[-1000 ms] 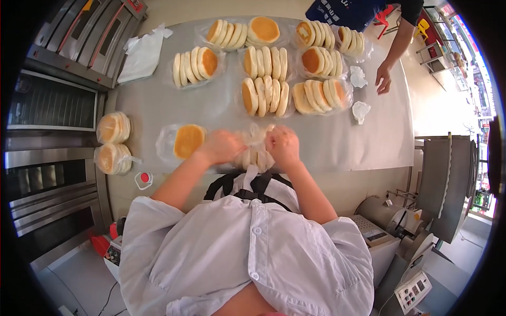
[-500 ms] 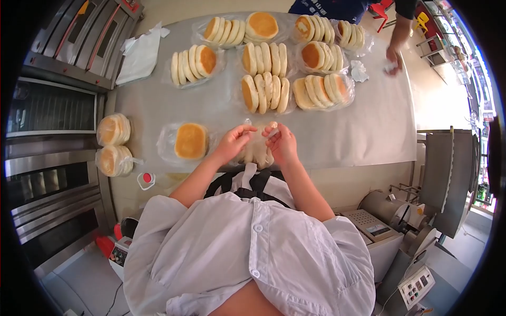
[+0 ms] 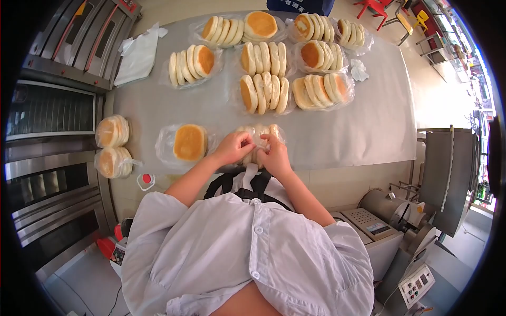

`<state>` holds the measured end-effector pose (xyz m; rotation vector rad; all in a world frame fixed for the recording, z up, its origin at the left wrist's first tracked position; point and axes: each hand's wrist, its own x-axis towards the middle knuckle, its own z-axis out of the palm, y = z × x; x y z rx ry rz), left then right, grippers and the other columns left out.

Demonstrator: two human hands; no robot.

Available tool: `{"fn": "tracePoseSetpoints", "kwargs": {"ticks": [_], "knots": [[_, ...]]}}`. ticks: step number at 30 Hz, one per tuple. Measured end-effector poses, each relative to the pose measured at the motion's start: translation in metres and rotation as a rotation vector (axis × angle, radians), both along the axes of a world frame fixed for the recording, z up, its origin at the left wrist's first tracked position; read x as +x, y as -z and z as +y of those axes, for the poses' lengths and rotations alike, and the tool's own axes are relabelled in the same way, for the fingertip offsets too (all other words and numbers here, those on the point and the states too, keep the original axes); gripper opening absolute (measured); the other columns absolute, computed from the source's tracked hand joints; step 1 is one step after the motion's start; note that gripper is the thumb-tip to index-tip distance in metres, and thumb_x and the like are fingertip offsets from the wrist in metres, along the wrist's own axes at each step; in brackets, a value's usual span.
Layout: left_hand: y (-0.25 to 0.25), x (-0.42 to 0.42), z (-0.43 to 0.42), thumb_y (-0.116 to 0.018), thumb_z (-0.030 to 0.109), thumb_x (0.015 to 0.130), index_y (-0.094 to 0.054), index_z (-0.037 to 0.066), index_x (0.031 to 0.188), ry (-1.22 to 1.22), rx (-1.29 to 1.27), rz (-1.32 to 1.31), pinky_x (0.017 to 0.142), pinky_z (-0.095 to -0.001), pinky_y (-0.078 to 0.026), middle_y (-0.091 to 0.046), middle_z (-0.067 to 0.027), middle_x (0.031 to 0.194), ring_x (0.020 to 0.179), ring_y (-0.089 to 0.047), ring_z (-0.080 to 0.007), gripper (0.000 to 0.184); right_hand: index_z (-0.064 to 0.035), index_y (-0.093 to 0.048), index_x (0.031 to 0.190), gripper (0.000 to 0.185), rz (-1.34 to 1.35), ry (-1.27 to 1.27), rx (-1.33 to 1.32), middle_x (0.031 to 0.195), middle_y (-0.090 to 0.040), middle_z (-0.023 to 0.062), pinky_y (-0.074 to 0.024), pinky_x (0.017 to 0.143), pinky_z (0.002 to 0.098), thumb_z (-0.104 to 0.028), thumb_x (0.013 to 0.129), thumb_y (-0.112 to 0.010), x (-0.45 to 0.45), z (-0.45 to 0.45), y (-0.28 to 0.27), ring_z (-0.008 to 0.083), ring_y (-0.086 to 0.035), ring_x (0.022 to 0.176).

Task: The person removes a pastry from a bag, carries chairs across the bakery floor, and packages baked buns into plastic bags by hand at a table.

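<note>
Near the table's front edge, a clear plastic bag [image 3: 260, 130] of pale round breads lies in front of me. My left hand [image 3: 233, 148] pinches the bag's film from the left, fingers closed. From the right, my right hand [image 3: 275, 155] also has its fingers closed on the film, close beside the left. Both hands hide much of the bag and the breads in it. To the left of my left hand, a bag holds a bread with a browned top [image 3: 190, 142].
Several bagged rows of breads [image 3: 264, 92] stand across the table's far half. Two bagged stacks [image 3: 113, 131] sit at its left edge. White paper [image 3: 139, 55] lies at the far left, a crumpled piece [image 3: 359, 70] at the right. Ovens [image 3: 50, 116] line the left side.
My hands have come closer together and lowered onto the bag. The other person's arm has left the table's right side, and their dark clothing has shifted left at the far edge.
</note>
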<state>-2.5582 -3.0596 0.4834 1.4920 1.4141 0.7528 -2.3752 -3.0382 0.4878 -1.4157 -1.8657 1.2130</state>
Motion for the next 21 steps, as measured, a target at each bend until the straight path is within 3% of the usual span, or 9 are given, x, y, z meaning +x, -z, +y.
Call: {"fn": "tracePoseSetpoints", "kwargs": {"ticks": [7,9,10,12,15,18,19,20,21], "knots": [[0.022,0.005,0.004,-0.064,0.015,0.081,-0.058,0.002,0.075,-0.122,-0.041,-0.001,0.052,-0.0283,-0.044,-0.061,-0.004,0.066,0.056,-0.054,-0.0116,0.016,-0.0032,-0.067,0.085,0.013,0.009,0.036,0.056,0.07,-0.065,0.0141,-0.0503,0.059,0.036,-0.014,0.079,-0.066,0.002,0.001,0.017,0.0291,-0.063,0.059],[0.029,0.006,0.009,-0.064,0.016,0.081,-0.06,0.004,0.073,-0.27,-0.36,-0.35,0.049,-0.0271,-0.044,-0.065,-0.0049,0.067,0.056,-0.058,-0.0133,0.015,-0.0058,-0.066,0.084,0.009,0.01,-0.035,0.14,0.069,-0.065,0.0121,-0.05,0.057,0.0363,-0.013,0.079,-0.066,0.004,-0.006,0.022,0.0272,-0.064,0.062],[0.033,0.005,0.011,-0.064,0.016,0.081,-0.06,0.004,0.073,-0.282,-0.357,-0.352,0.049,-0.0271,-0.044,-0.065,-0.0049,0.067,0.056,-0.058,-0.0133,0.015,-0.0058,-0.066,0.084,0.009,0.011,-0.047,0.141,0.069,-0.065,0.0121,-0.05,0.057,0.0363,-0.013,0.079,-0.066,0.006,-0.005,0.025,0.0272,-0.064,0.062],[0.029,0.002,0.015,-0.065,0.016,0.081,-0.062,0.006,0.072,-0.33,-0.573,-0.436,0.046,-0.0226,-0.042,-0.064,-0.0018,0.066,0.055,-0.057,-0.0081,0.014,-0.0093,-0.063,0.081,0.006,-0.062,-0.294,0.476,0.065,-0.061,0.0086,-0.0488,0.052,0.0363,-0.014,0.08,-0.066,0.01,-0.002,0.027,0.0245,-0.064,0.061],[0.022,0.01,0.016,-0.066,0.016,0.082,-0.062,0.008,0.075,-0.357,-0.622,-0.447,0.046,-0.021,-0.041,-0.063,-0.0012,0.068,0.055,-0.056,-0.0066,0.012,-0.0124,-0.058,0.076,0.009,-0.184,-0.375,0.658,0.06,-0.056,0.0065,-0.0478,0.049,0.0388,-0.016,0.078,-0.066,0.007,0.001,0.038,0.0259,-0.06,0.054],[0.044,0.017,0.005,-0.068,0.023,0.082,-0.066,0.006,0.078,-0.251,-0.246,-0.237,0.049,-0.0264,-0.045,-0.065,-0.0041,0.066,0.056,-0.059,-0.0123,0.017,-0.0125,-0.053,0.077,0.014,-0.233,-0.428,0.699,0.065,-0.057,0.0049,-0.0484,0.049,0.0377,-0.019,0.077,-0.066,0.008,-0.001,0.046,0.0231,-0.06,0.055],[0.023,0.019,0.004,-0.07,0.028,0.079,-0.068,0.006,0.079,-0.173,0.027,0.144,0.053,-0.0328,-0.047,-0.066,-0.0089,0.067,0.057,-0.062,-0.0197,0.022,-0.0122,-0.053,0.076,0.014,-0.189,-0.41,0.681,0.066,-0.058,0.0052,-0.0492,0.05,0.0377,-0.019,0.077,-0.066,0.008,-0.002,0.046,0.0238,-0.06,0.056],[0.019,0.023,0.003,-0.071,0.032,0.077,-0.069,0.008,0.075,-0.176,0.086,0.219,0.057,-0.0383,-0.048,-0.063,-0.0123,0.065,0.061,-0.063,-0.029,0.024,-0.0111,-0.054,0.073,0.015,-0.147,-0.37,0.643,0.065,-0.059,0.0061,-0.05,0.052,0.0383,-0.018,0.077,-0.066,0.008,-0.003,0.047,0.0252,-0.061,0.057],[0.017,0.023,0.001,-0.069,0.032,0.079,-0.068,0.009,0.077,-0.151,0.159,0.231,0.056,-0.0402,-0.047,-0.063,-0.0124,0.065,0.061,-0.062,-0.031,0.023,-0.0093,-0.056,0.072,0.012,-0.09,-0.341,0.555,0.063,-0.059,0.0073,-0.05,0.052,0.0384,-0.017,0.078,-0.065,0.01,-0.002,0.043,0.0273,-0.062,0.059]]}}
